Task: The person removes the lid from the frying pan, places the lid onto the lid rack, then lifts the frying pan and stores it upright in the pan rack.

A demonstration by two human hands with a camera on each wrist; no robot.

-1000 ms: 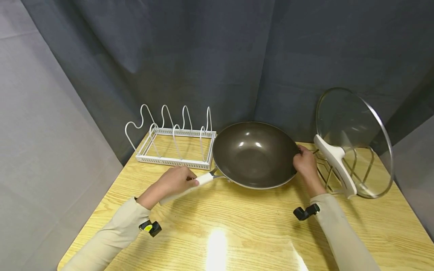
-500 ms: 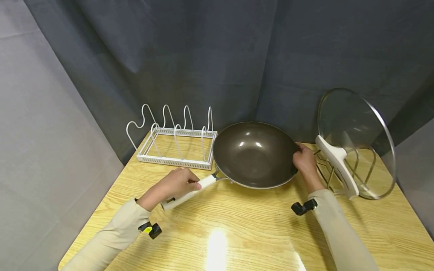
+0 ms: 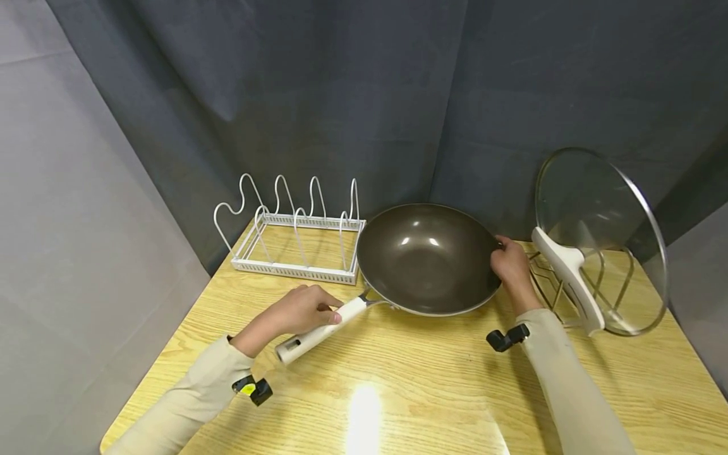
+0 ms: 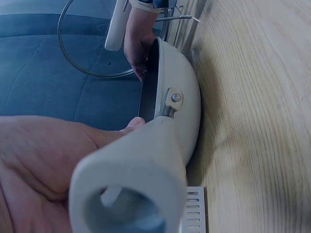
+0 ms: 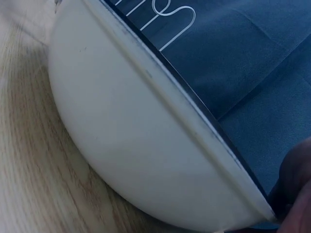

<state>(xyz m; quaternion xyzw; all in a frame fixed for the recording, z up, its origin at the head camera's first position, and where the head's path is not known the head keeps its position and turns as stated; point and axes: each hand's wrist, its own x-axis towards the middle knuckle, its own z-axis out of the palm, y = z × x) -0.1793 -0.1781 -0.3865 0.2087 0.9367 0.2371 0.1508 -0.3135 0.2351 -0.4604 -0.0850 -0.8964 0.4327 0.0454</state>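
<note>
Paired grip: left hand pinches the handle of the wok, right hand the opposite rim
Wok sits at table height between white rack and glass lid, opposed holds probably steadying it

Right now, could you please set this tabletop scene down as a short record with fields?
left hand: holds the white handle of the pan
right hand: holds the pan across from the handle
pan: dark inside, pale outside
white rack: left of the pan
glass lid: tilted on edge at the wire rack, right of the pan
table: pale wood
</note>
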